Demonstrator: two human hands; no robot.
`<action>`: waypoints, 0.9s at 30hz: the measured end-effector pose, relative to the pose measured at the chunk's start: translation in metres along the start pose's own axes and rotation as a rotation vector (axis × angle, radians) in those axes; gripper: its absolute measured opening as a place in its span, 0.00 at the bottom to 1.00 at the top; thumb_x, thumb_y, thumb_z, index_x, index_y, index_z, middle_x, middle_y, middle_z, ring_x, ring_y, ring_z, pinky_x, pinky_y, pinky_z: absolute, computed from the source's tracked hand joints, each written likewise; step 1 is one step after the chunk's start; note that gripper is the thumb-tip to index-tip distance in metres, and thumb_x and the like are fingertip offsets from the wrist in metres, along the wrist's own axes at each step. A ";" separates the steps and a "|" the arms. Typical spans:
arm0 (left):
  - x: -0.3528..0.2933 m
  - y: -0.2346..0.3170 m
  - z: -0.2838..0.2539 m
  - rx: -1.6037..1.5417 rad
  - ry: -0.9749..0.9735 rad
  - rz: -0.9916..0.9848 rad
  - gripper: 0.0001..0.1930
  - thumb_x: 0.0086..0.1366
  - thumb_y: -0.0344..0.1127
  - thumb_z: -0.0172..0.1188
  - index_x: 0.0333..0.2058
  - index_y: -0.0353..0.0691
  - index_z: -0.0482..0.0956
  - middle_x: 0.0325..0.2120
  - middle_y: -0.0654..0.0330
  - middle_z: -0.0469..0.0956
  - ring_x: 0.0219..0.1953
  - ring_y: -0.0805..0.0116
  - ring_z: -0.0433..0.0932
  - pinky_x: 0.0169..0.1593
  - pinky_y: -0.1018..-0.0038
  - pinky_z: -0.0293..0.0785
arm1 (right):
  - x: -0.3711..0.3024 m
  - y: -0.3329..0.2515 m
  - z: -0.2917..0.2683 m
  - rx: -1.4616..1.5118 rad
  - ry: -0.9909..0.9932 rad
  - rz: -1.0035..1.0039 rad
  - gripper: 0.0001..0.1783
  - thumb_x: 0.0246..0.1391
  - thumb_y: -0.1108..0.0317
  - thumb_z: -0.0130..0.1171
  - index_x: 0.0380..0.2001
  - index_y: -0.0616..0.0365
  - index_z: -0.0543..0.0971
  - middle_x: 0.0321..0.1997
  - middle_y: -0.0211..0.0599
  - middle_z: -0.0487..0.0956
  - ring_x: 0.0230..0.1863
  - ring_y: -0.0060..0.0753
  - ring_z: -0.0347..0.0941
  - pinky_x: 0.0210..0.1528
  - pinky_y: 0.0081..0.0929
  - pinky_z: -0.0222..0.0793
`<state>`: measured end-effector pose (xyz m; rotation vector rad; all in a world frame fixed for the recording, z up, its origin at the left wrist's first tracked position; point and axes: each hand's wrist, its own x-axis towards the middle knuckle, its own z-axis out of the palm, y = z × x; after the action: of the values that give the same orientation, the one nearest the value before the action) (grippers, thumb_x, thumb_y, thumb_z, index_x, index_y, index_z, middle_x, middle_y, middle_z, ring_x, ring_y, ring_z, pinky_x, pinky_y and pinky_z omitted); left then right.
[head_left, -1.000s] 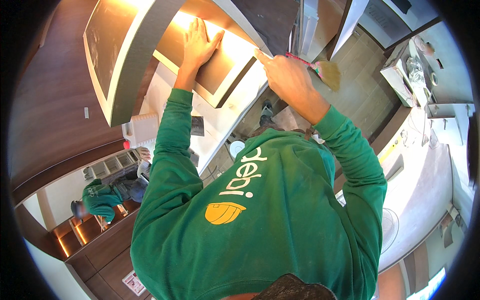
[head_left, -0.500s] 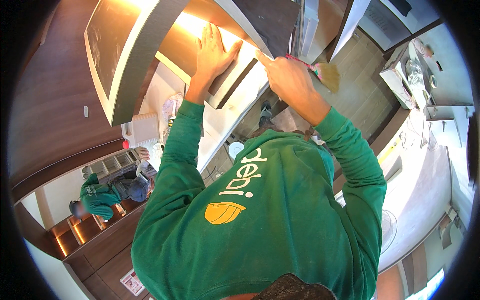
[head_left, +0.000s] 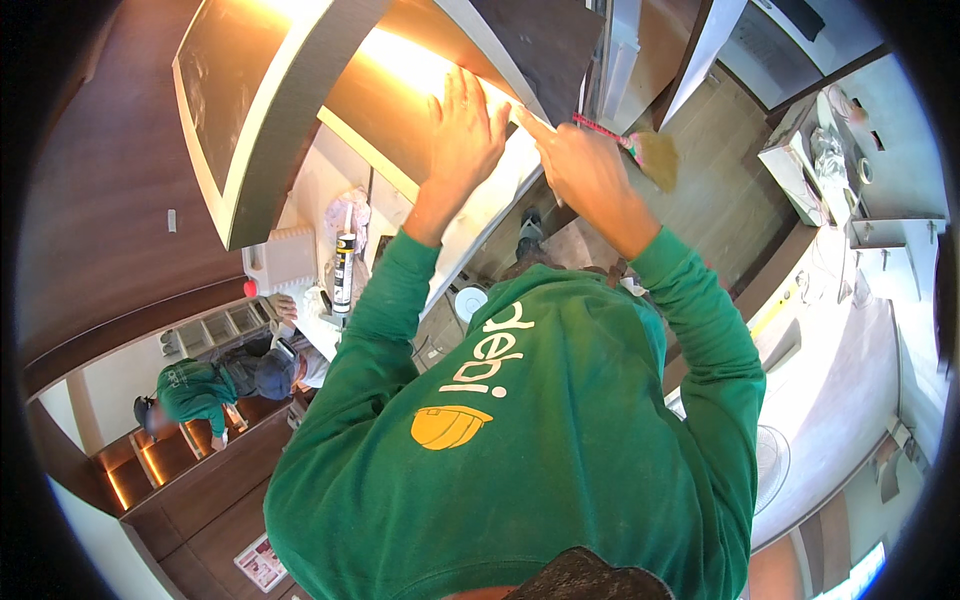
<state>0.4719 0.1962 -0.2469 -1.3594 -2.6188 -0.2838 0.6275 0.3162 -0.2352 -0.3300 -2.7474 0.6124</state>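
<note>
My left hand (head_left: 467, 135) lies flat with its fingers stretched out on the inner board of a wooden cabinet (head_left: 290, 110), under a bright warm light. Just to its right, my right hand (head_left: 585, 170) is at the cabinet's pale edge. Its index finger reaches along that edge while the other fingers curl under. A thin pale tip shows below the right hand, but what the fingers hold is hidden. A sealant tube (head_left: 344, 272) stands on the white worktop (head_left: 440, 265) left of my left forearm.
A whitish jug (head_left: 280, 262) with a red cap stands beside the tube. Beyond my right hand is a brush (head_left: 652, 158) with a pink handle. At lower left another person (head_left: 200, 388) in green bends by lit shelves; a further person (head_left: 275, 375) wears a dark cap.
My left hand has slid right and slightly down along the board, closer to the right hand. The sealant tube now shows fully. My right hand has shifted slightly.
</note>
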 end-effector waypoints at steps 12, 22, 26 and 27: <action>-0.038 0.034 -0.059 -0.763 -0.242 -0.046 0.24 0.67 0.39 0.61 0.57 0.31 0.73 0.61 0.42 0.71 0.63 0.40 0.68 0.67 0.54 0.62 | -0.012 0.016 0.020 0.071 0.115 -0.017 0.28 0.60 0.64 0.57 0.65 0.45 0.72 0.27 0.35 0.78 0.28 0.40 0.79 0.28 0.39 0.76; -0.028 0.023 -0.037 -0.516 0.101 -0.042 0.16 0.67 0.39 0.63 0.48 0.36 0.83 0.52 0.50 0.79 0.57 0.55 0.75 0.59 0.65 0.70 | -0.013 0.019 0.037 0.374 0.304 0.096 0.23 0.62 0.55 0.58 0.59 0.45 0.75 0.25 0.38 0.76 0.26 0.55 0.76 0.29 0.44 0.74; -0.022 0.025 -0.024 -0.284 0.272 -0.021 0.14 0.63 0.41 0.67 0.43 0.39 0.83 0.44 0.55 0.80 0.48 0.56 0.77 0.53 0.61 0.69 | -0.010 0.018 0.047 0.488 0.214 0.196 0.20 0.61 0.59 0.58 0.54 0.51 0.75 0.34 0.42 0.78 0.34 0.56 0.77 0.36 0.46 0.74; -0.021 0.026 -0.021 -0.204 0.315 0.008 0.14 0.62 0.41 0.68 0.42 0.39 0.83 0.44 0.56 0.80 0.47 0.57 0.77 0.52 0.60 0.69 | -0.007 0.018 0.052 0.507 0.249 0.198 0.20 0.60 0.60 0.59 0.54 0.52 0.76 0.37 0.44 0.78 0.36 0.56 0.77 0.38 0.46 0.74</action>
<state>0.5070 0.1891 -0.2297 -1.2624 -2.3724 -0.7180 0.6192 0.3106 -0.2896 -0.5151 -2.2406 1.1955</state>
